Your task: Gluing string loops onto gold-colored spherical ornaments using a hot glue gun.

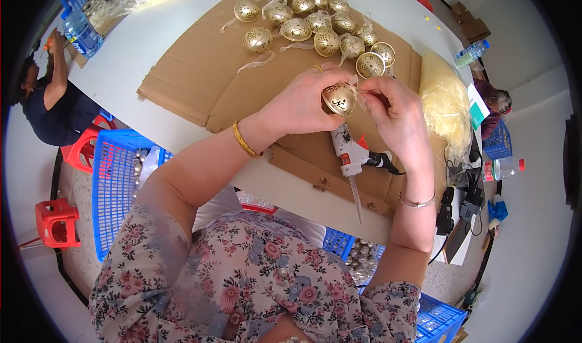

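A round gold bell ornament [339,99] with punched holes and dark lettering sits in the grip of my left hand [306,100]. Close against its right side, my right hand [394,109] pinches a pale sheer ribbon [354,83] at the ornament's top. Below my hands a white hot glue gun [351,155] lies on the brown cardboard sheet [200,70], a glue stick [356,197] poking out of its rear toward me. Beyond my hands, several matching gold bells [296,29] with ribbons rest on the cardboard.
A plastic bag of pale ribbons [445,100] lies at the right, near cables and a power strip [464,222]. Blue crates [118,185] stand below the table's left edge. Water bottles [82,31] stand at its sides. Other people [57,94] sit left and right.
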Demonstrator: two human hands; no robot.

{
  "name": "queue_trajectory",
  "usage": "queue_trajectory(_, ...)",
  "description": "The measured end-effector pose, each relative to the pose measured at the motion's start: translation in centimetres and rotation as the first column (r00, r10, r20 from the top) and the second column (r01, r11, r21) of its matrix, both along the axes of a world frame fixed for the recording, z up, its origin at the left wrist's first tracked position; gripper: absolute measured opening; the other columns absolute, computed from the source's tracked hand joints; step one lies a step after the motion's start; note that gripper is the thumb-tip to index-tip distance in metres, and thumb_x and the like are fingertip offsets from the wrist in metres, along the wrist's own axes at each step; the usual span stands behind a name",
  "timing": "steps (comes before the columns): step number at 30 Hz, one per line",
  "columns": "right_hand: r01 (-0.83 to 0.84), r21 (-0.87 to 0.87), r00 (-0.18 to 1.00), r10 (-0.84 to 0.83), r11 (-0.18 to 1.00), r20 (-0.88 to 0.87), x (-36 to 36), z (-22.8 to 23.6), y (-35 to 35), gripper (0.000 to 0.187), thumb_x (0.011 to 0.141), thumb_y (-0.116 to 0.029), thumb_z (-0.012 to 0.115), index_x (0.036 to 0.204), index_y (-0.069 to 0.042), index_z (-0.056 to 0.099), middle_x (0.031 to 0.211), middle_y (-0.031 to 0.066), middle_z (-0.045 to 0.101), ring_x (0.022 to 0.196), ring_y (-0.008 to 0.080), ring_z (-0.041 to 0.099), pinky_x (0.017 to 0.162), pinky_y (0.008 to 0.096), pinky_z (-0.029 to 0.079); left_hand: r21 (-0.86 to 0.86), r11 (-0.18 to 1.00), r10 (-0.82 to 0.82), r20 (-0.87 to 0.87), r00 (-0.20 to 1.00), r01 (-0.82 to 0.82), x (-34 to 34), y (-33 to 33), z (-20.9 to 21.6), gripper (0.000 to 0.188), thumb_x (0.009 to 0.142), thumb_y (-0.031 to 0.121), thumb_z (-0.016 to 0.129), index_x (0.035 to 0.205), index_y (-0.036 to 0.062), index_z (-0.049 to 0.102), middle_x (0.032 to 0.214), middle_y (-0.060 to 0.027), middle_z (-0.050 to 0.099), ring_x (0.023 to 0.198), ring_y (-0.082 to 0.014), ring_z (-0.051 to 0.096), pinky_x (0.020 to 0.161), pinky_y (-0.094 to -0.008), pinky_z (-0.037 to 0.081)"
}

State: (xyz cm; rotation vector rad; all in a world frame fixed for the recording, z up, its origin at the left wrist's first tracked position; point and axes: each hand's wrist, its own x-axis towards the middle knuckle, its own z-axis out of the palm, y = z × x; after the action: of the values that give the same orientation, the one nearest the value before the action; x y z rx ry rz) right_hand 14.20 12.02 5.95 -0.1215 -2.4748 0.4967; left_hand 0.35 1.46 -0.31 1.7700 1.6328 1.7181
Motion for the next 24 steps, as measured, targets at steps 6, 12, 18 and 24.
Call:
queue_trajectory(6, 0.059, -0.075, 0.998, -0.057, 0.995, 0.032, -0.01, -0.08, 0.11, 0.009, 0.075, 0.003, 0.062, 0.083, 0.001, 0.059, 0.074, 0.0085, 0.06, 0.063, 0.0141, 0.058, 0.058, 0.025, 0.047, 0.009, 1.0, 0.029, -0.025, 0.999, -0.028, 0.06, -0.15, -0.09, 0.044, 0.057, 0.006, 0.067, 0.098, 0.0064, 0.054, 0.084, -0.0115, 0.054, 0.075, -0.0299, 0.054, 0.066, -0.0361, 0.045)
queue_trajectory(12, 0.008, 0.025, 1.0, -0.008, 1.0, 0.003, -0.07, -0.06, 0.4, 0.008, 0.075, 0.004, 0.062, 0.082, 0.002, 0.058, 0.073, 0.0075, 0.059, 0.061, 0.0128, 0.056, 0.057, 0.0241, 0.047, -0.046, 0.999, -0.004, -0.009, 1.0, 0.004, 0.09, -0.04, -0.07, 0.042, 0.057, 0.005, 0.066, 0.097, 0.0063, 0.054, 0.088, -0.0124, 0.054, 0.079, -0.0315, 0.053, 0.069, -0.0373, 0.044)
queue_trajectory(18, 0.013, -0.02, 1.0, -0.013, 1.0, -0.001, -0.09, 0.07, 0.52, 0.01, 0.073, 0.004, 0.063, 0.082, 0.001, 0.058, 0.073, 0.0081, 0.058, 0.06, 0.0145, 0.056, 0.055, 0.0248, 0.046, 0.063, 0.997, 0.062, -0.169, 0.984, -0.052, 0.2, 0.1, -0.24, 0.043, 0.056, 0.005, 0.066, 0.097, 0.0048, 0.054, 0.092, -0.0126, 0.054, 0.08, -0.0321, 0.053, 0.072, -0.0375, 0.044)
queue_trajectory(24, 0.032, 0.164, 0.999, -0.033, 0.986, 0.002, -0.13, 0.53, -0.06, 0.011, 0.071, 0.004, 0.062, 0.081, 0.002, 0.058, 0.072, 0.0101, 0.057, 0.062, 0.0196, 0.059, 0.056, 0.0271, 0.048, 0.131, 0.987, 0.128, -0.258, 0.958, -0.096, 0.25, 0.28, -0.18, 0.043, 0.056, 0.004, 0.066, 0.098, 0.0058, 0.054, 0.089, -0.0123, 0.055, 0.079, -0.032, 0.053, 0.073, -0.0374, 0.044)
